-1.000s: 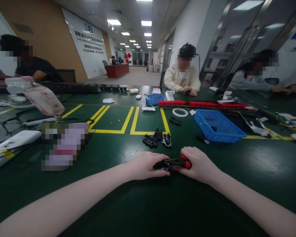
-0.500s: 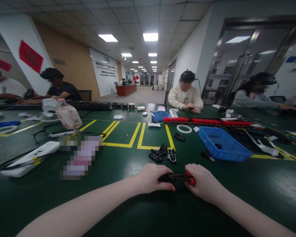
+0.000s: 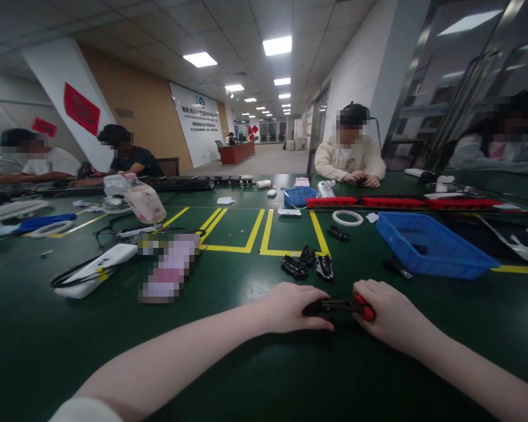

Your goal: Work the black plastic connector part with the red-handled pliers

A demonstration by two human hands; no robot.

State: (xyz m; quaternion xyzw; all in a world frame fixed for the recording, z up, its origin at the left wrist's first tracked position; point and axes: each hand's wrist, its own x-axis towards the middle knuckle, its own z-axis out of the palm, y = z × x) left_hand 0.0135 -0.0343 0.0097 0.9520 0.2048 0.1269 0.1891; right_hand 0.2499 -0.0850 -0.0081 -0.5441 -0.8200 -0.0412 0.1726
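Both my hands rest on the green table (image 3: 246,363) near its front edge. My left hand (image 3: 290,308) is closed over a small black part (image 3: 315,307). My right hand (image 3: 389,319) grips a screwdriver with a red and black handle (image 3: 364,309); its thin shaft (image 3: 341,304) runs level to the left and its tip meets the black part. Just beyond my hands lies a small heap of black plastic parts (image 3: 305,264).
A blue tray (image 3: 431,249) stands to the right, a smaller blue bin (image 3: 300,196) further back by a white ring (image 3: 347,218) and long red strips (image 3: 400,203). A white device with cables (image 3: 94,271) and a bag (image 3: 144,203) lie left. Several people sit around the table.
My view has tilted up and swung left, so more ceiling and the left side of the room show. My hands keep the same grip on the screwdriver and part.
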